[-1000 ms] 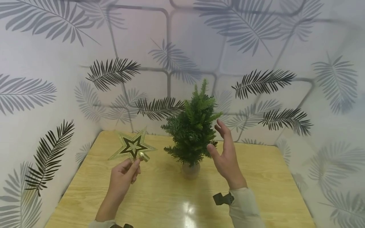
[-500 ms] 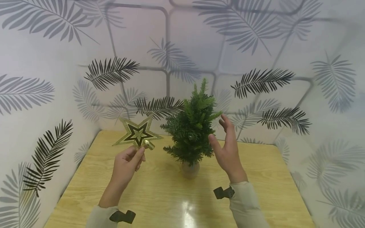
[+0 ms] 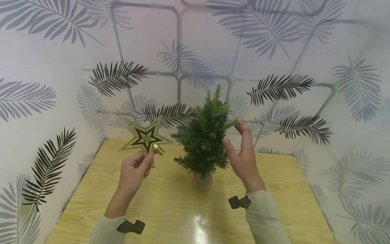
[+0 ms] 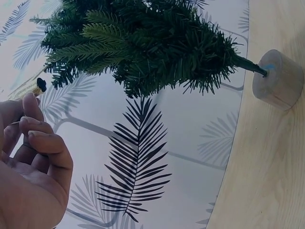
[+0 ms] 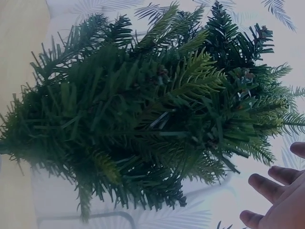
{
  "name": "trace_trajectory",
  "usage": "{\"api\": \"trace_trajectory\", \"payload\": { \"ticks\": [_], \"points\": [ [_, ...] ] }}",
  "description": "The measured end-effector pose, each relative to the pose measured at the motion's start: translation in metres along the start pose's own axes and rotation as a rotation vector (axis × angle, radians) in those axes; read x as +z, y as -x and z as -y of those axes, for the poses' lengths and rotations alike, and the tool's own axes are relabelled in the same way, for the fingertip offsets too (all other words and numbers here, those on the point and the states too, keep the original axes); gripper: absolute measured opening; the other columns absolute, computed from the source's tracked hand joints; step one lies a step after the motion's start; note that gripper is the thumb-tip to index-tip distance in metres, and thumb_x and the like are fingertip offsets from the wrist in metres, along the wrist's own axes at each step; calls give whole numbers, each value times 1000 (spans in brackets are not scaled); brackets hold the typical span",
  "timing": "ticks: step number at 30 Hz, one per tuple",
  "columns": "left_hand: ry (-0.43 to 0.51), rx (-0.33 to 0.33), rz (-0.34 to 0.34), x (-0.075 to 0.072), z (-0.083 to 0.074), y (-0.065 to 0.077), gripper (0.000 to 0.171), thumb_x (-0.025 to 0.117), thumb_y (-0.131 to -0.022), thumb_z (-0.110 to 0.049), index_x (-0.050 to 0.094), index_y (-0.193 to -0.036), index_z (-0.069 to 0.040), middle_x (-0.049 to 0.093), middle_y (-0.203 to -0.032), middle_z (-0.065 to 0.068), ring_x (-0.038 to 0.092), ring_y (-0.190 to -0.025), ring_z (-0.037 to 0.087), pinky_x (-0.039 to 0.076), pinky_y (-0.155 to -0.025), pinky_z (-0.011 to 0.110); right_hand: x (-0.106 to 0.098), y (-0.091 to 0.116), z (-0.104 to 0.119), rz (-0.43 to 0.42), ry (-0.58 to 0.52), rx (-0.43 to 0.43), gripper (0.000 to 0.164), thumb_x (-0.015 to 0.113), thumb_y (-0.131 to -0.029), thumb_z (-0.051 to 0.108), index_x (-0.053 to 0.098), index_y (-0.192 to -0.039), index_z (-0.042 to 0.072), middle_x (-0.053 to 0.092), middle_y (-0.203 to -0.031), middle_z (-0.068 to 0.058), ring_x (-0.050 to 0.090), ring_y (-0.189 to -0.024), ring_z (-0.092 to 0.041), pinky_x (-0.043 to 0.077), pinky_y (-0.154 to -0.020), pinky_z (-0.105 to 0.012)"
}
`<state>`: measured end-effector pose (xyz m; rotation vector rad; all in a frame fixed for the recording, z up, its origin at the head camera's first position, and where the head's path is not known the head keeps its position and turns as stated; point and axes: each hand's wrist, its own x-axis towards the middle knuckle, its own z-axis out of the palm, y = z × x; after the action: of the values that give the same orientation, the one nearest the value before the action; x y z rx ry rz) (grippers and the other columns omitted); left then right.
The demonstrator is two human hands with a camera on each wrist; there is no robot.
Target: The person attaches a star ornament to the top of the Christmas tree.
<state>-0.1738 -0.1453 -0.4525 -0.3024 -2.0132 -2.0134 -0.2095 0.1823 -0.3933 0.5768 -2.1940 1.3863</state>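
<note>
Head view: left hand (image 3: 134, 173) pinches the gold star (image 3: 146, 136) low, apparently keeping its socket (image 3: 159, 150) clear; right hand (image 3: 243, 159), loosely spread, empty, flanks the tree (image 3: 205, 135) on the table (image 3: 170, 210). Left wrist view: round base (image 4: 281, 83) supports the tree. Right wrist view: contact with branches unconfirmed

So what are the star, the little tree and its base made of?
Star: probably gold-glittered plastic, from its grainy sparkle. Tree: likely plastic, dull green, with flat strip-like needles. Base: perhaps pale wood, matte and beige, but no clear grain settles it.
</note>
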Motion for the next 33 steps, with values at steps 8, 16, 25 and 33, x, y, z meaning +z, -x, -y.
{"api": "trace_trajectory", "payload": {
  "ticks": [8, 16, 25, 33],
  "points": [
    [32, 28, 27, 8, 1, -8, 32, 59, -107, -9, 63, -77, 2, 48, -57, 8, 40, -50, 13, 35, -46, 23, -1, -11, 6, 7, 15, -16, 73, 63, -102, 14, 25, -164, 15, 26, -167, -8, 28, -150, -32, 23, -118, -61],
    [66, 62, -12, 9, -6, -15, 32, 59, -106, -8, 62, -77, 5, 49, -57, 7, 40, -49, 12, 36, -45, 24, -3, -23, 9, -12, 30, -111, 71, 65, -100, 14, 29, -162, 11, 33, -163, -9, 31, -150, -27, 23, -121, -55],
    [89, 88, 15, 12, -9, -20, 30, 58, -106, -5, 62, -78, 5, 49, -58, 6, 39, -49, 13, 34, -45, 27, 1, -26, 10, -2, 32, -123, 64, 61, -102, 10, 34, -160, 12, 30, -165, -7, 27, -152, -25, 21, -121, -58],
    [53, 104, 26, 15, -12, -26, 30, 58, -107, -7, 63, -78, 2, 49, -59, 8, 39, -50, 15, 34, -45, 26, 3, -33, 11, -14, 72, -123, 59, 60, -104, 12, 38, -158, 10, 30, -166, -9, 25, -153, -26, 22, -120, -60]
  ]
}}
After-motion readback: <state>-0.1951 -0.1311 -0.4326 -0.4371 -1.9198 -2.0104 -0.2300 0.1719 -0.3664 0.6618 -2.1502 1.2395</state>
